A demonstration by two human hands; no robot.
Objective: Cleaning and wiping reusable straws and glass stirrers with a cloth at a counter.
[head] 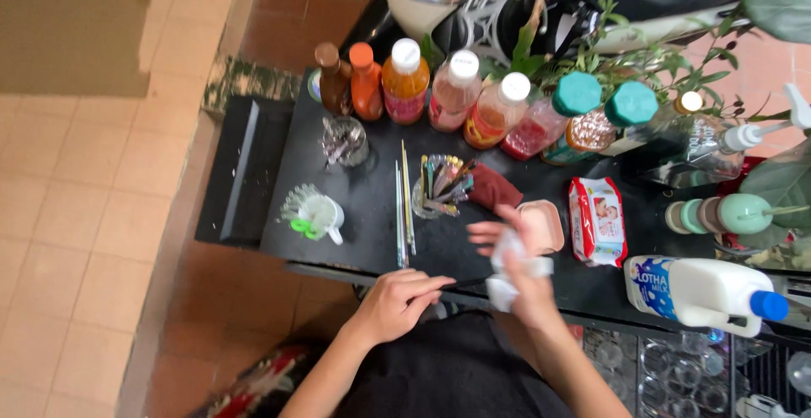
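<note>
My left hand rests on the near edge of the black table, its fingers curled over a thin dark stick that lies along the edge. My right hand is raised a little above the table and grips a crumpled white tissue; the hand is blurred. Just beyond my right hand sit a small pink box and a dark red cloth. A glass of coloured sticks stands behind them, and long thin skewers lie beside it.
A row of bottles with coloured liquids lines the far edge. A wet-wipes pack and a white milk jug with a blue cap lie at the right. A white cup stands left. Plants, a scooter and tiled floor surround the table.
</note>
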